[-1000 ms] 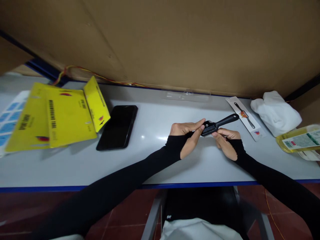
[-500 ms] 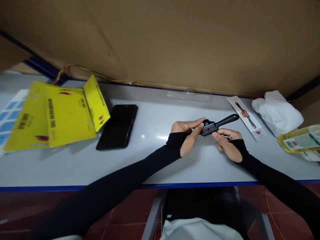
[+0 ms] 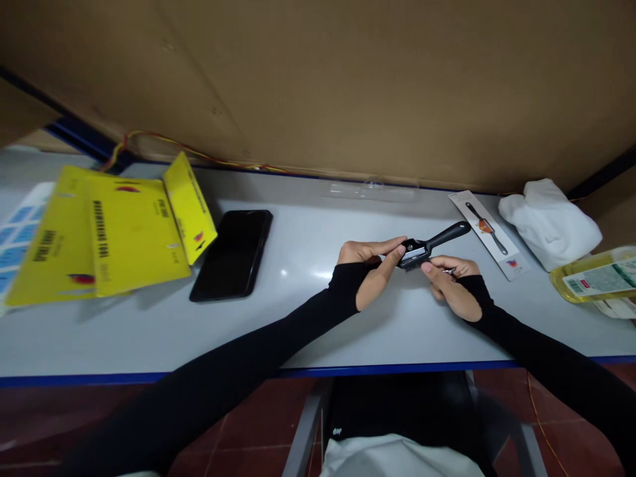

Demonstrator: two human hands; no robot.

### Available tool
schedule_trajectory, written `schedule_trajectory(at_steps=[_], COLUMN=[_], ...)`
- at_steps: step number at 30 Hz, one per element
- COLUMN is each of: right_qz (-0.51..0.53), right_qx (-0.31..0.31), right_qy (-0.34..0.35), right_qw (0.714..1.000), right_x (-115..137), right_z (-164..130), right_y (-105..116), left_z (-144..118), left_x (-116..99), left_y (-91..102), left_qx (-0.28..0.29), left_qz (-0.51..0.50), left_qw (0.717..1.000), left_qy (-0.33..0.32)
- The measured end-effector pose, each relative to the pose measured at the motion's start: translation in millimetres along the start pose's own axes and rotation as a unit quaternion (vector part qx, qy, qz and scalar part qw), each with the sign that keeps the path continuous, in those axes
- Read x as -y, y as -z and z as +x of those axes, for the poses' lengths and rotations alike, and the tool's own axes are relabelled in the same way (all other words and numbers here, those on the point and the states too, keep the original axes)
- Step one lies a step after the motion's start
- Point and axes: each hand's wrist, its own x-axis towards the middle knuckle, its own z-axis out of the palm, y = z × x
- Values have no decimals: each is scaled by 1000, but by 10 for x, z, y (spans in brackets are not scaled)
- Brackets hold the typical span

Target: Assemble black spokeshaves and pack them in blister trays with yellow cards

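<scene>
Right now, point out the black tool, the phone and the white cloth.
black tool (image 3: 450, 234), head view, on its handle.
phone (image 3: 232, 254), head view, screen centre.
white cloth (image 3: 549, 224), head view, middle of the bundle.

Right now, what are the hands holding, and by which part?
Both hands hold one black-handled tool at its head end: the left hand pinches the head, and the right hand touches it from below. The handle sticks out free.

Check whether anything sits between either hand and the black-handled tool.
Nothing visible does. The left hand pinches the head of the black-handled tool with its fingertips, and the right hand touches the tool from below. Both hands are directly on it, held above the table.
</scene>
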Motion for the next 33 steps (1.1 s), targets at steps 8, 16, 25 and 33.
schedule_trajectory(at_steps=[8,16,25,33], right_qz=[-40,-65,-86,-52], right_qx=[-8,-6,-6,35], right_qy=[69,78,56,21], right_qw=[997,995,995,998], right_x=[-9,6,-17,-36], right_z=[8,-6,-26,-45], right_y=[28,35,38,43], left_z=[-69,-97,-104,-88], left_x=[-1,16,-42,-28], left_y=[-24,-26,-15,-12], left_qx=[-13,-13,1,-3], left_qz=[31,33,55,71], left_qw=[999,996,991,988], left_qy=[-41,-79,-123,-135])
